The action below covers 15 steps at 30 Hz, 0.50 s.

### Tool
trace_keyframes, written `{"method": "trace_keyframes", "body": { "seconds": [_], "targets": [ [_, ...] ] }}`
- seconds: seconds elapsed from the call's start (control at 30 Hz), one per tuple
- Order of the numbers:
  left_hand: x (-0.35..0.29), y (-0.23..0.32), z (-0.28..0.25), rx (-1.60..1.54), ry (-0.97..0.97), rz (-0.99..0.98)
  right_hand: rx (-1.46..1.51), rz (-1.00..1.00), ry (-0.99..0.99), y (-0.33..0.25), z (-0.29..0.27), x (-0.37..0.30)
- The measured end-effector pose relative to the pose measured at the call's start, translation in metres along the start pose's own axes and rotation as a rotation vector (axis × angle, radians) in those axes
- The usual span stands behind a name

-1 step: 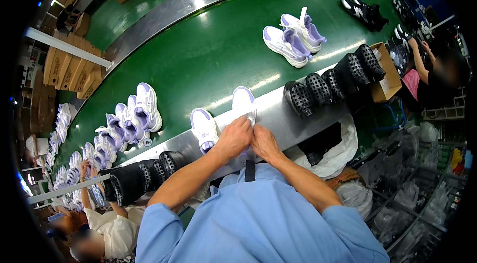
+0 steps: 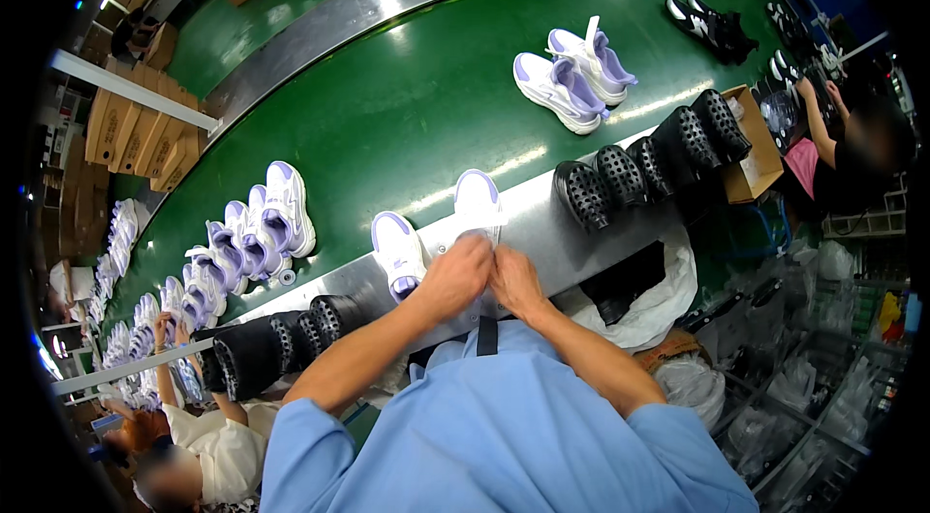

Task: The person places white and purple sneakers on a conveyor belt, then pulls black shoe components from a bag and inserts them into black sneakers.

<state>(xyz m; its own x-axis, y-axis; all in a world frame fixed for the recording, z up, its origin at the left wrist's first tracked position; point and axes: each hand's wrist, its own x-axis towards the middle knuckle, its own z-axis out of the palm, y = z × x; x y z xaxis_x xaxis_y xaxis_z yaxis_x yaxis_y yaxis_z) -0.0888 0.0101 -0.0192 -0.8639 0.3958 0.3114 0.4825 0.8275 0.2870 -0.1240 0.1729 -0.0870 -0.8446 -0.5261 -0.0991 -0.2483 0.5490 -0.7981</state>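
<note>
A white sneaker with a lilac toe (image 2: 477, 191) stands in front of me, toe pointing away, on the near metal edge. Both my hands meet over its laced part, fingers bent and pressed together. My left hand (image 2: 459, 275) pinches at the shoe's upper; what lies between the fingertips is hidden. Close beside it, my right hand (image 2: 517, 282) is closed against the right side of the same shoe. A pale strip lies across the shoe just beyond my fingers. The matching sneaker (image 2: 394, 247) stands to the left, touched by neither hand.
Black studded shoe forms (image 2: 620, 174) line the metal ledge at right; more forms (image 2: 281, 348) stand at left. Lilac-white sneakers (image 2: 284, 208) fill the green belt's left side. Another pair (image 2: 562, 92) sits farther off. A cardboard box (image 2: 758, 159) is at right. Co-workers sit on both sides.
My left hand has drawn slightly back toward me, and the pale strip across the shoe shows more. My right hand has stayed nearly in place.
</note>
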Motion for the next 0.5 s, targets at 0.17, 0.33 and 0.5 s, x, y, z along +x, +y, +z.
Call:
{"method": "trace_keyframes", "body": {
  "seconds": [0.17, 0.33, 0.5],
  "targets": [
    [-0.031, 0.039, -0.005, -0.061, 0.103, -0.482, 0.142, 0.118, -0.027, -0.017, 0.013, -0.007],
    [-0.019, 0.037, 0.026, -0.076, 0.167, -0.899, 0.38, 0.082, -0.023, -0.007, 0.027, -0.008],
    [-0.021, 0.034, 0.032, -0.124, 0.239, -0.975, 0.824, 0.415, -0.154, 0.011, 0.008, 0.0]
  ]
}}
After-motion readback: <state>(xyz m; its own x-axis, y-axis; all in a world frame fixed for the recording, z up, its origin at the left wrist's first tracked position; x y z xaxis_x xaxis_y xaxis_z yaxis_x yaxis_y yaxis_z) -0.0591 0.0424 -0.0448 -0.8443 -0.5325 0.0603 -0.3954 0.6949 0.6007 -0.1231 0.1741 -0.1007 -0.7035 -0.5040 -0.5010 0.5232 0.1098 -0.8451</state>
